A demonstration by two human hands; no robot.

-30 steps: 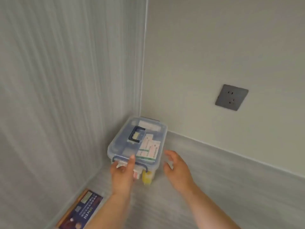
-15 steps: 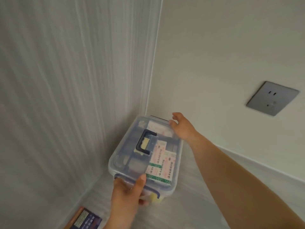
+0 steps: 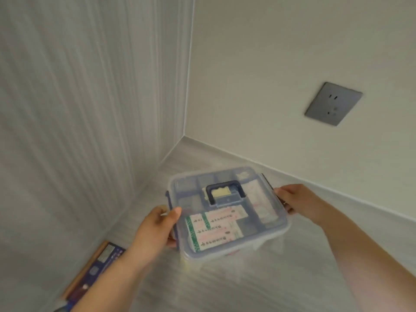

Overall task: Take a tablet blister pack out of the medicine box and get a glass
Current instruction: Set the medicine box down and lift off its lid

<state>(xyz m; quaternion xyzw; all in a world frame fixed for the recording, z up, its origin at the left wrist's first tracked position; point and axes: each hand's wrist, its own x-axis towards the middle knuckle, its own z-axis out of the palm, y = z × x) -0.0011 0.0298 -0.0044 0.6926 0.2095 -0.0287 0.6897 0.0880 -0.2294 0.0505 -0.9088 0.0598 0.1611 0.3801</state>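
The medicine box (image 3: 265,235), clear plastic with a blue carry handle (image 3: 226,194) on its closed lid, is held just above the grey counter, away from the corner. My left hand (image 3: 157,228) grips its left side, thumb on the lid. My right hand (image 3: 297,202) grips the right side at the blue latch. Through the lid I see white and green medicine cartons (image 3: 213,230) and several compartments. No blister pack is visible and no glass is in view.
A dark blue flat carton (image 3: 94,269) lies on the counter along the left wall. A grey wall socket (image 3: 333,104) sits on the back wall at the right. The grey counter (image 3: 247,289) meets two walls in a corner behind the box.
The box has come out of the corner toward me and turned so its long side faces me. My right hand moved from the far end to the right side; both hands now hold it.
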